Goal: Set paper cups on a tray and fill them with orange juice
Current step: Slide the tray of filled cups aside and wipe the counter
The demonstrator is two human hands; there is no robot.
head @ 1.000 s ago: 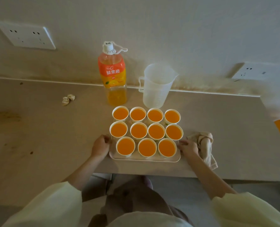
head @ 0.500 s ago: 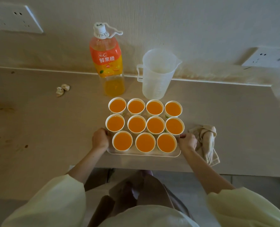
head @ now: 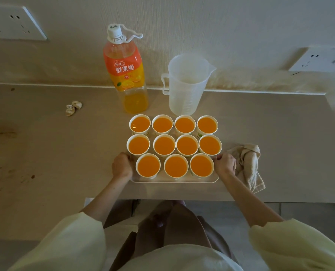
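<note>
At the frame's centre, the left hand point(head: 121, 166) and right hand point(head: 225, 164) grip opposite edges of the tray point(head: 174, 180), which bears eleven juice-filled paper cups point(head: 176, 166) below the juice bottle point(head: 126, 75).

Eleven white paper cups point(head: 164, 145) upright, brimming with orange juice, rows of four, four, three, on white tray point(head: 174, 179)

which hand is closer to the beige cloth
Right. The right hand grips the tray just beside the cloth; the left hand grips its opposite edge.
</note>
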